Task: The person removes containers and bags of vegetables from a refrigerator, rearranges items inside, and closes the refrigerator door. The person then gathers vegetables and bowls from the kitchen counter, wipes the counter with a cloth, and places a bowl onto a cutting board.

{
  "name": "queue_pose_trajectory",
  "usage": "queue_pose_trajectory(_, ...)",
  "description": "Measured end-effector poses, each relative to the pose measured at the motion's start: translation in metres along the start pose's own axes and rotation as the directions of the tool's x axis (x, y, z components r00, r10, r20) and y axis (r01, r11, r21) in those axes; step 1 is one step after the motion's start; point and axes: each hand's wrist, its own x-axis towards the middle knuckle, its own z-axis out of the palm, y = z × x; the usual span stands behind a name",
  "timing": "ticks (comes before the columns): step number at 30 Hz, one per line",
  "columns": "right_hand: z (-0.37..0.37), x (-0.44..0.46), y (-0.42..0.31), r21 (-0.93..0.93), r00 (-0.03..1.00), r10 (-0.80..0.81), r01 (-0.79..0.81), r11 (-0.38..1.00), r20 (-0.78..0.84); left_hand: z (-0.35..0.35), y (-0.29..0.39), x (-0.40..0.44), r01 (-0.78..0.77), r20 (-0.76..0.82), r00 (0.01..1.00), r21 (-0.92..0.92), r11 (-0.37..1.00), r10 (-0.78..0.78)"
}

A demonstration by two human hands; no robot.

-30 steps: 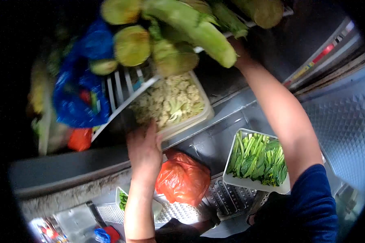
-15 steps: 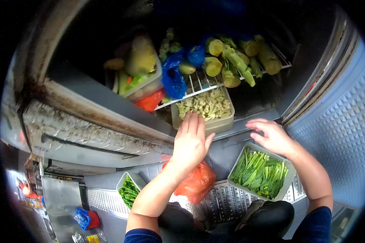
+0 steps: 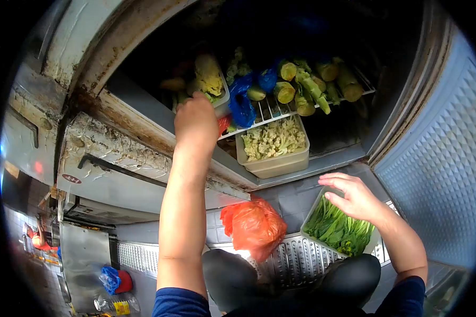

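My left hand reaches to the front of a tub of mixed vegetables on the fridge shelf; its fingers are curled at the tub's near end, and what they grip is hidden. My right hand, fingers apart and holding nothing, hovers over the upper edge of a tub of leafy greens on the floor. Between the hands, a tub of cauliflower pieces stands under the wire shelf at the fridge's front edge.
Thick green stalks and a blue bag lie on the shelf. An orange bag sits on the floor before my knees. The open fridge door stands at the right. A red container and a plastic bottle are at lower left.
My left hand has left the cauliflower tub and moved up and left to the vegetable tub. My right hand, earlier reaching into the fridge, has come down over the greens.
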Motion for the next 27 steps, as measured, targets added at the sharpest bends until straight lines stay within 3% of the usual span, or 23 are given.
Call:
queue_pose_trajectory(3,0.000,0.001,-0.002,0.028,0.999,-0.027,0.028,0.999,-0.035,-0.001,0.003,0.004,0.012,0.027,1.000,-0.020,1.000,-0.011)
queue_pose_trajectory(6,-0.001,0.000,-0.001,0.037,0.996,-0.059,0.061,0.997,-0.071,-0.010,0.011,-0.012,0.043,-0.215,0.975,-0.088,0.995,-0.062)
queue_pose_trajectory(9,-0.001,-0.005,0.002,0.045,0.995,-0.062,0.066,0.997,-0.082,0.011,0.005,-0.018,-0.078,-0.266,0.960,0.029,0.996,0.083)
queue_pose_trajectory(15,-0.002,-0.013,0.005,0.097,0.995,-0.023,0.033,0.995,-0.096,0.013,-0.008,-0.005,-0.165,-0.185,0.966,0.110,0.980,0.183)
queue_pose_trajectory(20,-0.009,-0.001,-0.008,0.164,0.990,0.000,0.024,0.986,-0.142,-0.034,-0.006,0.035,-0.103,-0.113,0.988,0.039,0.994,0.107)
queue_pose_trajectory(21,-0.011,0.005,-0.013,0.292,0.986,0.113,-0.073,0.954,-0.120,-0.027,-0.020,0.045,-0.239,-0.309,0.924,-0.012,0.971,0.224)
queue_pose_trajectory(23,-0.022,0.021,-0.029,0.374,0.976,0.201,-0.155,0.914,-0.086,-0.033,-0.029,0.053,-0.335,-0.385,0.886,-0.146,0.931,0.259)
queue_pose_trajectory(24,-0.026,0.030,-0.033,0.415,0.972,0.227,-0.179,0.892,-0.068,-0.049,-0.023,0.047,-0.326,-0.345,0.902,-0.151,0.933,0.260)
queue_pose_trajectory(27,-0.025,0.060,-0.040,0.662,0.979,0.158,-0.037,0.749,-0.125,-0.086,-0.007,0.029,-0.314,-0.249,0.932,-0.199,0.928,0.262)
